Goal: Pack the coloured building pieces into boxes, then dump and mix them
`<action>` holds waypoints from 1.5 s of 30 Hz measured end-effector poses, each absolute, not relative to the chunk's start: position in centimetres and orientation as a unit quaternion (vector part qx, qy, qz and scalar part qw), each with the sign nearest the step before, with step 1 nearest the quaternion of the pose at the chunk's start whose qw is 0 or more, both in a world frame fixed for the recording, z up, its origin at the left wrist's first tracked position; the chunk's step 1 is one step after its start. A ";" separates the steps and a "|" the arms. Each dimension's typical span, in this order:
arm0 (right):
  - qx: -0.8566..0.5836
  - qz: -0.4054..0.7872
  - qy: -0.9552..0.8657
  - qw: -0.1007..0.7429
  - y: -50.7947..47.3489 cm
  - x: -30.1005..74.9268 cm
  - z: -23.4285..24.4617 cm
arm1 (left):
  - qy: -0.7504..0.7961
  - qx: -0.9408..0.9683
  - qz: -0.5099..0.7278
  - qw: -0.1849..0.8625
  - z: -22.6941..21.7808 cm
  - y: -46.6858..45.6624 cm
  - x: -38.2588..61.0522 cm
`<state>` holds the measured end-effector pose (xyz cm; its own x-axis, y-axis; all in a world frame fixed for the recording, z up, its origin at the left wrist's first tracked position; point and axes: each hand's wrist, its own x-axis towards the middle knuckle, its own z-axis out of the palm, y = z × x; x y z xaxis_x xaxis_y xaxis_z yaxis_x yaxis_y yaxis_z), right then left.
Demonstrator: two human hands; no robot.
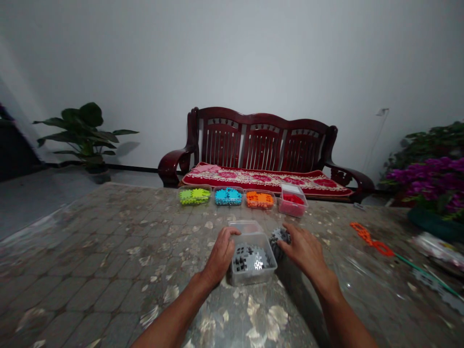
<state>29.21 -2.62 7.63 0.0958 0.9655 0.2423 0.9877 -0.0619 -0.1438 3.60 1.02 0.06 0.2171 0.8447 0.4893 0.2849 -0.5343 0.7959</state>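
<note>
In front of me stands a clear plastic box (253, 277) holding several grey interlocking plastic pieces (248, 258), with its lid (244, 226) tilted up at the back. My left hand (222, 249) grips the box by its left side, the fingers curled over the rear left corner. Just right of the box, my right hand (303, 245) is closed around a bunch of grey toothed pieces (279, 237). The hand partly covers that bunch, and I cannot tell whether it touches the tabletop.
Along the table's far edge stand boxes of green pieces (195, 195), blue pieces (228, 196), orange pieces (260, 199) and red pieces (293, 199). To the right lie an orange linked chain (362, 233), a grey strip (438, 290) and a purple flower pot (431, 222). A wooden bench (263, 145) is behind.
</note>
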 end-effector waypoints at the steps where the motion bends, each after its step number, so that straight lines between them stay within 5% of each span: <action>1: -0.728 -0.035 -0.671 0.138 -2.7 29.3 7.7 | 0.388 0.727 0.489 0.284 0.0 1.0 3.6; 9: -0.620 0.042 -0.734 0.276 -3.6 28.9 8.8 | 0.385 0.730 0.486 0.287 0.0 1.0 3.6; 17: -0.487 0.216 -0.810 0.244 -4.5 24.7 9.5 | 0.386 0.731 0.487 0.280 0.4 0.8 3.7; 25: -0.594 0.120 -0.729 0.317 -2.8 28.8 8.8 | 0.385 0.732 0.485 0.284 0.2 0.9 3.7; 35: -0.732 0.032 -0.666 0.140 -2.7 30.8 7.9 | 0.383 0.734 0.484 0.282 -0.3 1.1 3.5; 45: -0.733 0.006 -0.668 0.129 -2.8 30.3 8.5 | 0.382 0.734 0.487 0.281 -0.2 1.2 3.6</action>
